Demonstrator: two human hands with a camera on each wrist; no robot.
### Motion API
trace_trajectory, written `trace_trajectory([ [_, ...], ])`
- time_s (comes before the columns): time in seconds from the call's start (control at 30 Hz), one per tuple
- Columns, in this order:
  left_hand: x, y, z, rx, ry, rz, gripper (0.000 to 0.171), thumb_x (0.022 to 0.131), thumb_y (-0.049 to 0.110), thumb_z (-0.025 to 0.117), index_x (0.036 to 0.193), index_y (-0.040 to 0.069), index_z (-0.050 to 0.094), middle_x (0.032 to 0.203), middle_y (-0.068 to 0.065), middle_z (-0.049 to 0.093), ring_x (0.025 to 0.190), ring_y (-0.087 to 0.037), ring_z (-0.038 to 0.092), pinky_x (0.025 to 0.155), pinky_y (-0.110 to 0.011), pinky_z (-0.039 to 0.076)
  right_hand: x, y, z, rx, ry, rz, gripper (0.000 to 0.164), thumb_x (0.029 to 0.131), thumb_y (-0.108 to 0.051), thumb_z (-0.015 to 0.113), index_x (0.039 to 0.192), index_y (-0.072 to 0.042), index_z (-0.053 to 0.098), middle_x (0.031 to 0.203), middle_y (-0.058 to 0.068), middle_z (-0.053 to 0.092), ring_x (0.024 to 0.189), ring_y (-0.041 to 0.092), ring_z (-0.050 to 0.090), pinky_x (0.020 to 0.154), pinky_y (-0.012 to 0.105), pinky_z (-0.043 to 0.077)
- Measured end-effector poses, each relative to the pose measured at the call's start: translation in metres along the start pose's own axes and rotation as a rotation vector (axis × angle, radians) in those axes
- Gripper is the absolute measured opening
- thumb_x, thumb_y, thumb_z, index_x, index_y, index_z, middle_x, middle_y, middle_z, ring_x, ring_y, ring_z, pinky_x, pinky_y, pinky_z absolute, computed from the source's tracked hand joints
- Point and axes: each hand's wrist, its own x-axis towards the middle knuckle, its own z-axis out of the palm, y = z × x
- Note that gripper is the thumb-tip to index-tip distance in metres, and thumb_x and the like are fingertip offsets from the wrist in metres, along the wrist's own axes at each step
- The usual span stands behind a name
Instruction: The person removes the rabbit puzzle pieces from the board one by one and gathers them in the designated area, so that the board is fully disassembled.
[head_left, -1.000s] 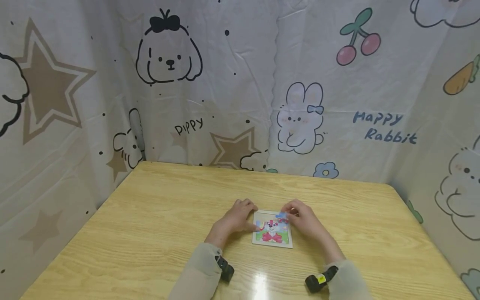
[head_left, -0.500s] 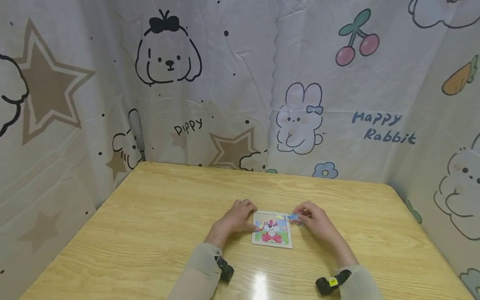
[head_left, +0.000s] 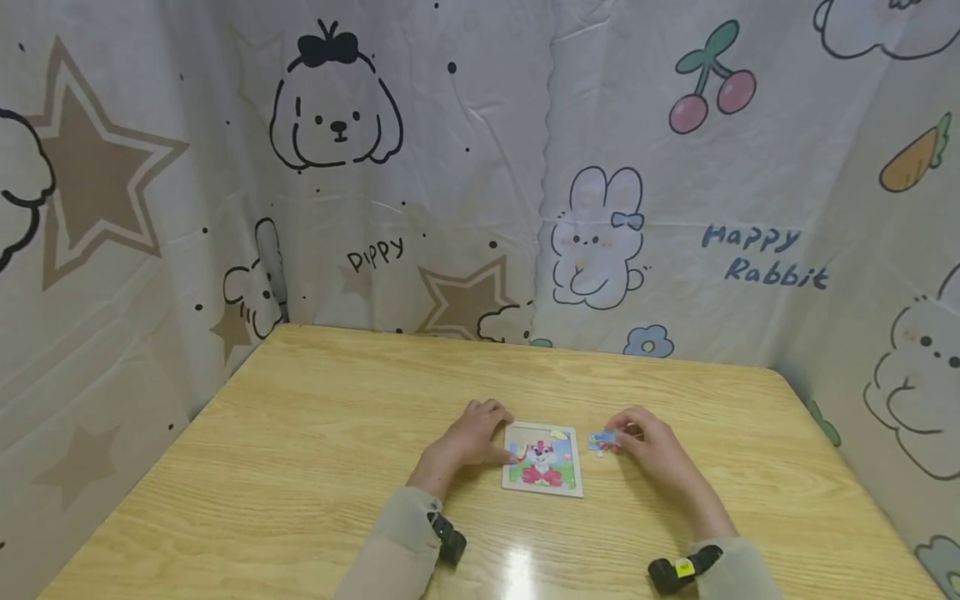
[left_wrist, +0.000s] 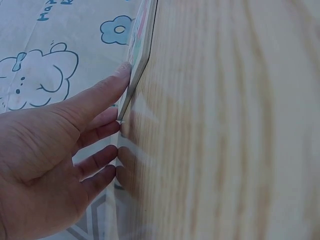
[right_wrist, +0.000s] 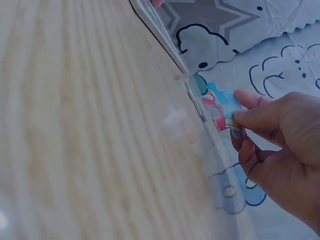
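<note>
A square wooden jigsaw board [head_left: 531, 432] lies flat on the table, with a pink and white cartoon animal picture in it. Bare wood shows along its upper left part. My left hand [head_left: 471, 437] rests at its left side, the thumb touching the picture side and the fingertips by the edge and on the tabletop. To the right of the board, my right hand [head_left: 651, 442] pinches a blue and pink jigsaw piece [right_wrist: 227, 102] between thumb and fingers. In the right wrist view a thin flat edge [right_wrist: 196, 102] lies beside that piece; its kind cannot be made out.
The light wooden table [head_left: 337, 400] reaches back to a printed curtain [head_left: 465, 167] that hangs on the far side and both flanks. A black wrist camera [head_left: 450, 542] sits on the left sleeve, another camera [head_left: 678, 571] on the right.
My right hand has moved right with the jigsaw piece, from over the board's upper right corner to beside the board. The left hand has stayed at the board's left side.
</note>
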Motion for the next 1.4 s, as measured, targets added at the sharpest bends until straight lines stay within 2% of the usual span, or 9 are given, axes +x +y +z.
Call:
trace_trajectory([
  [0.1, -0.001, 0.001, 0.0, -0.006, -0.004, -0.003, 0.061, 0.08, 0.036, 0.079, 0.132, 0.013, 0.056, 0.141, -0.006, 0.05, 0.129, -0.026, 0.042, 0.116, -0.042, 0.039, -0.002, 0.003, -0.003, 0.005, 0.005, 0.008, 0.014, 0.093, -0.002, 0.06, 0.105, -0.007, 0.066, 0.11, 0.01, 0.064, 0.103, 0.025, 0.062, 0.09, 0.036, 0.051],
  [0.3, -0.001, 0.001, -0.001, -0.025, -0.004, -0.005, 0.062, 0.08, 0.035, 0.08, 0.132, 0.012, 0.056, 0.14, -0.006, 0.05, 0.13, -0.026, 0.042, 0.115, -0.043, 0.039, -0.007, 0.007, -0.009, 0.007, 0.006, 0.029, 0.014, 0.094, -0.002, 0.059, 0.105, -0.007, 0.066, 0.109, 0.01, 0.064, 0.097, 0.019, 0.063, 0.085, 0.025, 0.05],
  [0.43, -0.002, 0.001, -0.001, -0.026, 0.003, -0.001, 0.062, 0.08, 0.034, 0.08, 0.132, 0.012, 0.057, 0.14, -0.006, 0.051, 0.129, -0.026, 0.042, 0.115, -0.043, 0.039, -0.008, 0.009, -0.012, 0.008, 0.008, 0.036, 0.014, 0.094, -0.001, 0.058, 0.105, -0.006, 0.065, 0.111, 0.011, 0.064, 0.096, 0.018, 0.062, 0.084, 0.022, 0.049],
  [0.73, -0.002, 0.001, -0.001, -0.011, 0.001, 0.01, 0.062, 0.08, 0.034, 0.08, 0.132, 0.011, 0.056, 0.139, -0.006, 0.05, 0.127, -0.026, 0.042, 0.113, -0.043, 0.041, -0.011, 0.017, -0.017, 0.025, 0.019, 0.007, 0.013, 0.092, 0.003, 0.059, 0.101, -0.004, 0.065, 0.107, 0.012, 0.063, 0.088, 0.014, 0.061, 0.075, 0.016, 0.05],
  [0.87, -0.002, 0.001, -0.001, -0.014, 0.003, 0.014, 0.062, 0.08, 0.034, 0.08, 0.132, 0.01, 0.056, 0.138, -0.007, 0.05, 0.127, -0.026, 0.042, 0.113, -0.044, 0.041, -0.012, 0.018, -0.018, 0.029, 0.017, 0.016, 0.013, 0.092, 0.004, 0.059, 0.102, -0.003, 0.065, 0.107, 0.013, 0.063, 0.087, 0.013, 0.061, 0.074, 0.015, 0.049],
  [1.13, -0.002, 0.001, -0.004, -0.019, 0.004, 0.016, 0.062, 0.08, 0.033, 0.08, 0.132, 0.01, 0.056, 0.138, -0.007, 0.051, 0.125, -0.026, 0.043, 0.113, -0.043, 0.041, -0.009, 0.019, -0.016, -0.033, 0.027, 0.027, 0.014, 0.092, 0.005, 0.059, 0.101, -0.003, 0.066, 0.11, 0.015, 0.064, 0.102, 0.026, 0.06, 0.082, 0.024, 0.049],
  [1.23, -0.003, 0.001, -0.004, -0.024, 0.004, 0.014, 0.061, 0.08, 0.033, 0.08, 0.132, 0.01, 0.057, 0.138, -0.006, 0.051, 0.125, -0.026, 0.043, 0.113, -0.043, 0.041, -0.007, 0.02, -0.015, -0.039, 0.024, 0.036, 0.013, 0.092, 0.004, 0.058, 0.101, -0.002, 0.066, 0.109, 0.015, 0.065, 0.101, 0.024, 0.06, 0.081, 0.022, 0.049],
  [1.4, -0.003, 0.001, -0.003, -0.033, 0.002, 0.01, 0.061, 0.08, 0.034, 0.08, 0.132, 0.01, 0.057, 0.138, -0.007, 0.051, 0.126, -0.026, 0.042, 0.114, -0.043, 0.041, -0.006, 0.021, -0.013, -0.043, -0.003, 0.057, 0.013, 0.093, 0.003, 0.057, 0.102, -0.001, 0.065, 0.108, 0.016, 0.065, 0.097, 0.021, 0.058, 0.081, 0.025, 0.048],
])
